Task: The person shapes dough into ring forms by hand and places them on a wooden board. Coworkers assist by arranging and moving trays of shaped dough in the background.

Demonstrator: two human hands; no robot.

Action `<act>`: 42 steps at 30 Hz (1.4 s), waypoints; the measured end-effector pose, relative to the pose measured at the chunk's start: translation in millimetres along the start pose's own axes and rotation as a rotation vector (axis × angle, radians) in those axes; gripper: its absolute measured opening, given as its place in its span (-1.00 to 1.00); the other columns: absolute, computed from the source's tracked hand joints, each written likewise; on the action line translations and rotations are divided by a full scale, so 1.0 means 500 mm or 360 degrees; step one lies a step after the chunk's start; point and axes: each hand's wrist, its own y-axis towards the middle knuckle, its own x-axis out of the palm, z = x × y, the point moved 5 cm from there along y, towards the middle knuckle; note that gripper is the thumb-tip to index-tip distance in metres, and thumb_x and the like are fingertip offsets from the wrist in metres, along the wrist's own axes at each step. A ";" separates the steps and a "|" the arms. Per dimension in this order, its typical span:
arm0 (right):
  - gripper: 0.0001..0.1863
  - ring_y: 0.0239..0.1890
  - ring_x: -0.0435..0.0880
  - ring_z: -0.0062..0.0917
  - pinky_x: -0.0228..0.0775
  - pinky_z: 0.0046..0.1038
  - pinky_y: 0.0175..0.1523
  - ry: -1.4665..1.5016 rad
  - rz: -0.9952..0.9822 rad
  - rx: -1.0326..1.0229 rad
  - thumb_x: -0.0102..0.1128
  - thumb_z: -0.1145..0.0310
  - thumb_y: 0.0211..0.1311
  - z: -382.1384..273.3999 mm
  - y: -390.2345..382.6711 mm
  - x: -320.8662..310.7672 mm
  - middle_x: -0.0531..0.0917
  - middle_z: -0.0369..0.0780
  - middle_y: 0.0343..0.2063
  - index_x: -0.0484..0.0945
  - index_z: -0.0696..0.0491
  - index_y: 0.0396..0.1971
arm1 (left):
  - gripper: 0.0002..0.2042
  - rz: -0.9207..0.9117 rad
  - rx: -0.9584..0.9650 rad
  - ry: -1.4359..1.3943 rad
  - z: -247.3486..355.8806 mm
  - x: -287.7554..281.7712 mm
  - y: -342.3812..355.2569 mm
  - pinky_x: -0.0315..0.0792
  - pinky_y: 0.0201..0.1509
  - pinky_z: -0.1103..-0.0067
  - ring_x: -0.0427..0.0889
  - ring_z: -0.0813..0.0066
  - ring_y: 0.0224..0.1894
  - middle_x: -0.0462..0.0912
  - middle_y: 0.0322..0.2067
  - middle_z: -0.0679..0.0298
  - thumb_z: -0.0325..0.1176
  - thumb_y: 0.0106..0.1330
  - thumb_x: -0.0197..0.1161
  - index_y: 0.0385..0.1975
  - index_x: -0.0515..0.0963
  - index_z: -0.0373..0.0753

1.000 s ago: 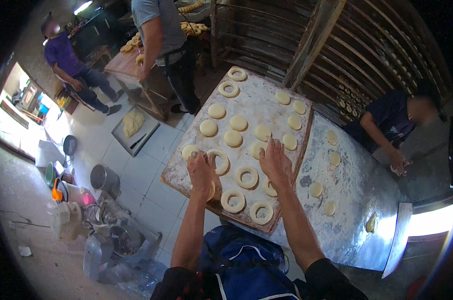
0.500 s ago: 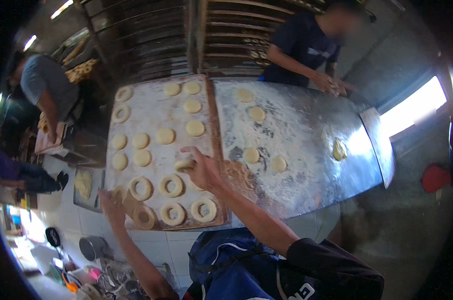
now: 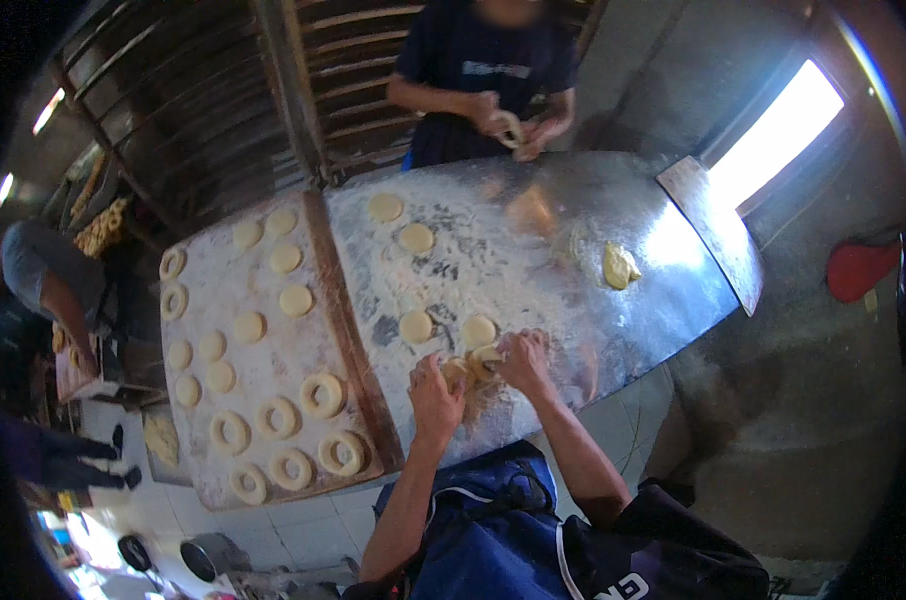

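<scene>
Both of my hands are at the near side of the floured metal table. My left hand (image 3: 438, 397) has its fingers curled round a dough piece (image 3: 459, 373). Close beside it, my right hand (image 3: 525, 362) grips another dough piece (image 3: 485, 363). The two pieces almost meet; fingers partly cover them, so I cannot tell their full shape. A round flat dough disc (image 3: 479, 330) lies just beyond my fingers, with a second disc (image 3: 415, 326) to its left. Farther back on the flour are two more discs, one of them a pale dough round (image 3: 416, 238).
On the left, a floured wooden board (image 3: 233, 370) bears several dough discs and rings, such as a dough ring (image 3: 323, 396). A dough lump (image 3: 621, 266) sits right of centre. Across the table, a person in a dark shirt (image 3: 493, 75) holds a dough ring (image 3: 509, 130). Others stand far left.
Both hands have moved from over the wooden board to the metal table, now close together with dough in them. The view has turned rightward. The person opposite now holds up a dough ring.
</scene>
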 end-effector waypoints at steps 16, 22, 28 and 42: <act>-0.48 -0.23 0.70 -0.52 0.56 -0.45 -0.12 0.1503 -0.0354 -0.0145 0.35 0.60 0.02 0.008 -0.018 -0.106 0.70 -0.14 -0.31 0.39 0.12 0.03 | -0.80 0.0010 -0.0624 -0.0744 0.099 0.105 -0.010 0.52 -0.17 0.57 0.64 0.54 -0.27 0.70 -0.32 0.21 -0.40 0.36 0.26 -0.18 0.59 -0.43; -0.38 -0.12 0.64 -0.50 0.49 -0.36 -0.06 0.1643 -0.0860 -0.0238 0.25 0.55 0.02 -0.003 -0.018 -0.127 0.65 -0.11 -0.21 0.31 0.06 0.15 | -0.76 0.0157 -0.0887 -0.1329 0.069 0.139 -0.033 0.55 -0.15 0.56 0.66 0.44 -0.21 0.67 -0.19 0.15 -0.50 0.35 0.20 -0.01 0.50 -0.37; -0.54 -0.46 0.54 -0.59 0.40 -0.55 -0.32 0.2627 -0.1171 -0.0011 0.05 0.20 0.25 0.000 -0.005 -0.125 0.57 -0.24 -0.41 0.38 0.14 0.09 | -0.62 0.0214 -0.0862 -0.1910 0.082 0.171 -0.035 0.53 -0.12 0.52 0.60 0.44 -0.16 0.55 -0.19 0.26 -0.61 0.27 0.16 0.08 0.33 -0.23; -0.59 -0.11 0.66 -0.16 0.45 -0.17 0.02 0.0478 -0.0528 -0.0347 -0.08 0.22 0.39 -0.028 0.005 0.003 0.68 0.01 -0.24 0.48 0.15 0.09 | -0.64 0.0313 -0.0994 -0.0990 -0.082 0.268 -0.031 0.49 -0.25 0.30 0.61 0.16 -0.30 0.60 -0.37 0.11 -0.12 0.46 -0.01 -0.07 0.49 -0.31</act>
